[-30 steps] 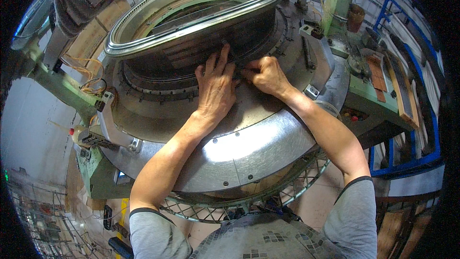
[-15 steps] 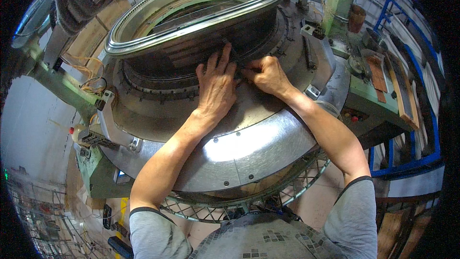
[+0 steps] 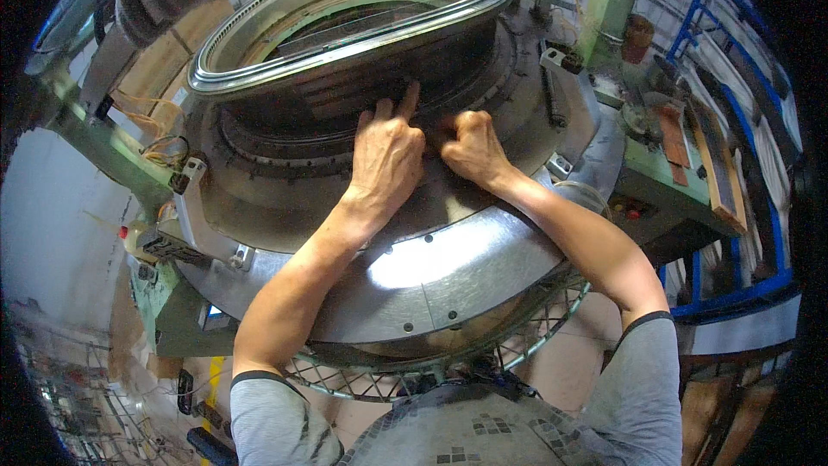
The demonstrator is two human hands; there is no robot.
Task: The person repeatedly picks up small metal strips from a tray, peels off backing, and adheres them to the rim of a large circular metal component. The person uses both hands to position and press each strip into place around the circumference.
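The left hand (image 3: 386,155) is extending a finger by the dark cylinder (image 3: 453,56), standing inside the metal ring (image 3: 448,285); the right hand (image 3: 474,148) is hovering curled nearby. What either is holding is unclear. A brown container (image 3: 637,40) is hiding its contents.

"Left hand (image 3: 388,155) and right hand (image 3: 474,151), side by side, just in front of the drum (image 3: 466,52)!"
"Behind them, to the right, a post (image 3: 611,9), with a bucket (image 3: 638,39) beside it."
"Far right, a rack (image 3: 733,300)!"
"Bottle (image 3: 134,242) out left, metal plate (image 3: 423,293) nearest us."
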